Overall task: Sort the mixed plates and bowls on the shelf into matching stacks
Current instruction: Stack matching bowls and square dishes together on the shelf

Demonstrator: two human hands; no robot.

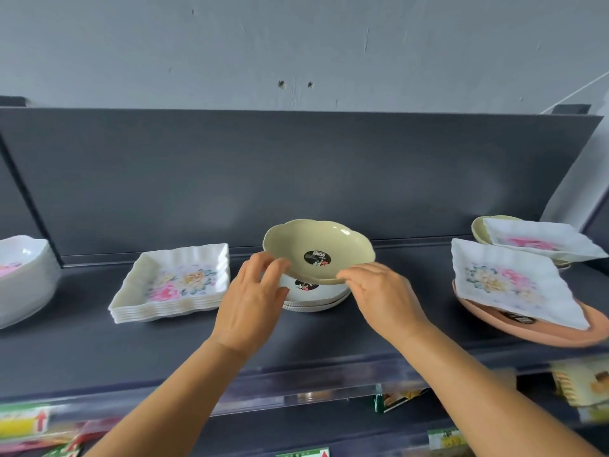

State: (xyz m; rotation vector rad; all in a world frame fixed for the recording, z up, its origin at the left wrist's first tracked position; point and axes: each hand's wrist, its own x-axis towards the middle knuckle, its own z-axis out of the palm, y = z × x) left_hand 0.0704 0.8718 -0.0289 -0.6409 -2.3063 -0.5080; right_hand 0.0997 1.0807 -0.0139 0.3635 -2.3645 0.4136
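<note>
A pale yellow-green scalloped bowl (316,242) with a black sticker is tilted just above a low stack of white round dishes (316,303) at the middle of the dark shelf (99,351). My left hand (253,298) holds the bowl's front-left rim, fingers on top and thumb below. My right hand (382,291) pinches its front-right rim. To the left lies a stack of square floral plates (171,285). On the right, one square floral plate (501,282) rests on a pink oval plate (560,334). Behind it another square floral plate (540,242) lies over yellow-green bowls (478,229).
A tall stack of white bowls (23,278) stands at the far left, beyond a shelf divider. The shelf's dark back panel (296,179) rises behind the dishes. Packaged goods (580,380) fill the lower shelf under the front edge.
</note>
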